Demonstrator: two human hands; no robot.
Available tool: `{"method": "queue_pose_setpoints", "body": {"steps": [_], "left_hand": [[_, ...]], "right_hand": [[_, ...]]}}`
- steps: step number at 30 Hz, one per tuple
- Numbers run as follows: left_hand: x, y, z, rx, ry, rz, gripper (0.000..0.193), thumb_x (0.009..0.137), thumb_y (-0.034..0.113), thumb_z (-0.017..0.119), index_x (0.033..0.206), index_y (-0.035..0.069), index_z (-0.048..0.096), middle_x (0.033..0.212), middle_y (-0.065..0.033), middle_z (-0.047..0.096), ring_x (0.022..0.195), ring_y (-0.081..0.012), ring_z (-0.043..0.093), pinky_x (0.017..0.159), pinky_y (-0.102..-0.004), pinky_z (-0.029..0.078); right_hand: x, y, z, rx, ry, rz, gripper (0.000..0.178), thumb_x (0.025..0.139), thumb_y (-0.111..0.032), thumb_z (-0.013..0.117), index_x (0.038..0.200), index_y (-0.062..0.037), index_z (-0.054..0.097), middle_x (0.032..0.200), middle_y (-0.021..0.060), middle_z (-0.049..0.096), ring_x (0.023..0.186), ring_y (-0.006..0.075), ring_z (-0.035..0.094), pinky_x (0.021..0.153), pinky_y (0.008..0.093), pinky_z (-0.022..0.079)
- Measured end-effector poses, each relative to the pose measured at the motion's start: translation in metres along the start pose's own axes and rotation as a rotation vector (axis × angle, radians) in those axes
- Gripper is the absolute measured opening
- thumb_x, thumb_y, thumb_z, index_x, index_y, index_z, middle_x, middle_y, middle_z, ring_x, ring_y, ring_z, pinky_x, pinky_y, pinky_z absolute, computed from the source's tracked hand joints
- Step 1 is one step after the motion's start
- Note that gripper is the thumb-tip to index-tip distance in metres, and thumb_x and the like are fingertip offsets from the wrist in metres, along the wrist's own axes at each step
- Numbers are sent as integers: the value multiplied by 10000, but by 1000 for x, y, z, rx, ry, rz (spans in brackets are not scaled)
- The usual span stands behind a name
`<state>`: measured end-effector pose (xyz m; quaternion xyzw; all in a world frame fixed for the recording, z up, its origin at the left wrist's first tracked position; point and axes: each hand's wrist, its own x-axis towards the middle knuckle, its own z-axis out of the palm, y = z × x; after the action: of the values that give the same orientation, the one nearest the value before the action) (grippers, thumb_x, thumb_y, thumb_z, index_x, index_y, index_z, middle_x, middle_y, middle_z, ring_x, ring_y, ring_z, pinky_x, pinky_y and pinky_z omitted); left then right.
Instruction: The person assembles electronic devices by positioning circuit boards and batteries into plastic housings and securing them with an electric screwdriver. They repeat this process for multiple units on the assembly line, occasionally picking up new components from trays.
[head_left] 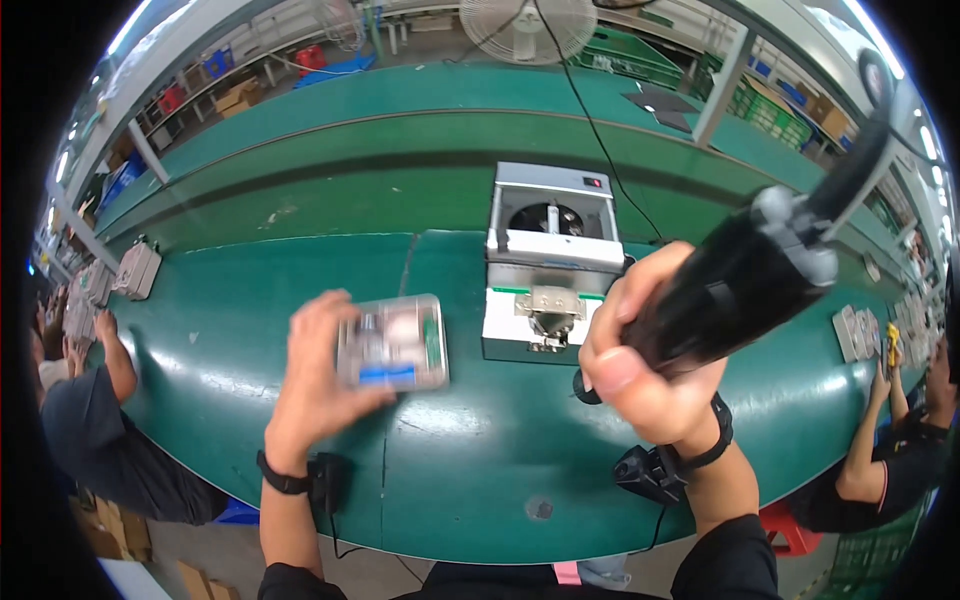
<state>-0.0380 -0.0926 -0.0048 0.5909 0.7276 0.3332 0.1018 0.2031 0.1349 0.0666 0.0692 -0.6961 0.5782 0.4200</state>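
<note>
My right hand (655, 350) is wrapped round a black electric screwdriver (730, 285), raised over the bench right of centre, a cable running up from its top. A pale open box-shaped housing (445, 345) with parts inside, among them a blue strip and a green piece, lies on the bench left of centre. My left hand (325, 370) grips its left side, fingers at the far edge and thumb at the near one. Between my hands, farther back, stands a grey and white screw feeder (555, 265); the right hand partly covers its near right corner.
The green bench (480, 440) curves round in front of me, with a raised green ledge (380, 180) behind. Co-workers sit at left (85, 430) and right (880, 450), beside similar pale housings (137, 270). A fan (525, 30) stands far back. Black devices with cords are at both my wrists.
</note>
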Motion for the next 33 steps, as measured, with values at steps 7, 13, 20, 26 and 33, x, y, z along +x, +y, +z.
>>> {"method": "queue_pose_setpoints", "body": {"steps": [7,13,20,26,33], "left_hand": [[5,-41,35,475,407,-181,687,785,129,785,1388,-1,482,1460,-244,474,1374,-443,419,1170,-532,332],[-10,-45,56,374,168,-97,684,851,251,788,1417,3,498,1480,-317,445,1390,-508,408,1172,-558,332],[3,-35,58,264,156,-136,587,902,254,741,1403,34,529,1540,-290,389,1446,-472,349,1207,-552,276],[9,-11,47,72,159,-29,339,915,203,717,1203,42,642,1335,-201,566,1261,-386,514,1099,-497,406],[4,16,70,-343,-47,97,139,882,143,734,900,33,650,847,-90,651,841,-276,635,747,-396,529]], "right_hand": [[-1,13,0,-425,-425,119,413,753,-152,881,1048,-23,622,721,94,659,590,210,663,566,288,515],[-14,35,25,-649,-600,51,434,711,-164,897,1045,-31,654,816,127,697,701,261,694,651,341,541],[-48,32,39,-651,-168,-534,331,686,-80,868,951,-96,670,869,61,625,732,265,618,644,377,523],[-92,106,60,-419,-462,-188,227,708,-66,870,684,-89,646,649,21,594,521,184,570,479,301,444],[-91,119,46,-374,-303,361,325,690,-164,913,657,-58,607,590,44,559,483,181,551,467,296,418]]}}
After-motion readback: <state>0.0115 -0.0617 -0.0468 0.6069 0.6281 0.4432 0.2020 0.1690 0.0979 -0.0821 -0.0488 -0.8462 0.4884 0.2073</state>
